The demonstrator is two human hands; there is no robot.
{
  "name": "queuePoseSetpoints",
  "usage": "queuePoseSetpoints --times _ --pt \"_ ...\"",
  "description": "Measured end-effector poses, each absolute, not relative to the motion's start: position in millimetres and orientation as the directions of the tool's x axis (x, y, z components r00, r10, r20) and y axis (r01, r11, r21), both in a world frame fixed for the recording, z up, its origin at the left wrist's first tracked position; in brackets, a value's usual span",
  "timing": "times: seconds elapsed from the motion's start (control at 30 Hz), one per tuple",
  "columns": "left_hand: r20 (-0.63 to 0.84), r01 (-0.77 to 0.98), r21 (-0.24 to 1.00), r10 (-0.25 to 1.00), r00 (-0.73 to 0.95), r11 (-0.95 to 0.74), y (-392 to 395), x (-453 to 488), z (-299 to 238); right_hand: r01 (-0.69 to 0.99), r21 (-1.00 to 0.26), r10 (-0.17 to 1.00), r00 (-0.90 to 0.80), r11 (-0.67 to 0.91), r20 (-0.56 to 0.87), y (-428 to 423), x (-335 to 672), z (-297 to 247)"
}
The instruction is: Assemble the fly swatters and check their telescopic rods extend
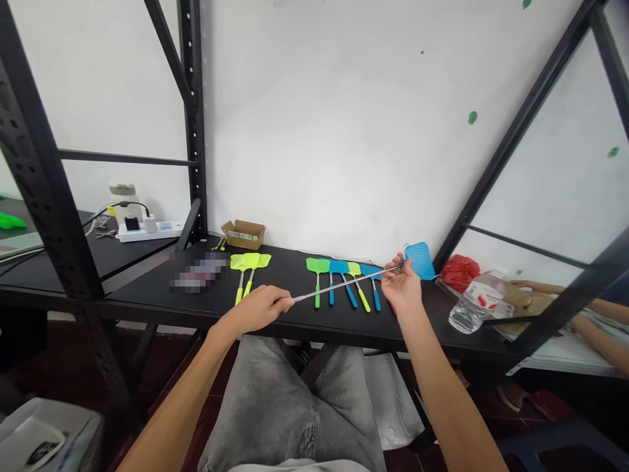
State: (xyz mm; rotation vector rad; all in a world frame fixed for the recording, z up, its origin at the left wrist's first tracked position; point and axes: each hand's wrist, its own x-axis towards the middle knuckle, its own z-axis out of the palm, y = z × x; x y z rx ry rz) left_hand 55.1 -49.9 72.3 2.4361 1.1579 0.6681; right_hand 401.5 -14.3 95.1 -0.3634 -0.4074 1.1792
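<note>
A fly swatter with a blue mesh head and a long thin metal shaft is stretched between my hands above the black table. My left hand is closed around its handle end, so the grip itself is hidden. Near the head, my right hand pinches the shaft, palm turned up. Below the shaft lie several more swatters side by side: a green one, blue ones and a yellow-green one. Two yellow-green swatters lie beyond my left hand.
An open cardboard box stands at the back left beside a blurred-out patch. To the right are a red plastic bag and a water bottle on its side. Black rack posts flank the table. Another person's arms show at far right.
</note>
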Motion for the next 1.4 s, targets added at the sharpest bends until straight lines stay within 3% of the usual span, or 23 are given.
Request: queuePoseSetpoints --times 0.17,0.47,0.6,0.83,1.03,1.4 --pt "0.245 0.587 0.546 0.784 0.571 -0.598 -49.7 56.6 70.8 -0.855 -0.384 0.937 0.312 0.349 0.157 -14.5 401.1 95.5" --pt "0.27 0.568 0.555 0.778 0.568 -0.607 -52.4 58.4 71.7 -0.733 -0.532 0.905 0.326 0.424 0.273 -15.0 397.3 91.0" --pt "0.295 0.536 0.552 0.751 0.591 -0.639 -54.4 68.4 70.3 -0.705 -0.595 0.922 0.307 0.386 0.235 -16.6 383.0 90.5" --pt "0.306 0.495 0.599 0.751 0.585 -0.63 -56.3 82.0 67.1 -0.761 -0.505 0.907 0.27 0.407 0.324 -24.8 378.6 92.2" --pt "0.303 0.491 0.595 0.744 0.596 -0.636 -55.5 85.0 62.3 -0.685 -0.579 0.895 0.293 0.442 0.337 -24.4 388.5 90.2" --pt "0.311 0.516 0.584 0.759 0.572 -0.627 -57.3 79.4 62.8 -0.708 -0.555 0.893 0.268 0.437 0.362 -26.6 386.6 86.7"
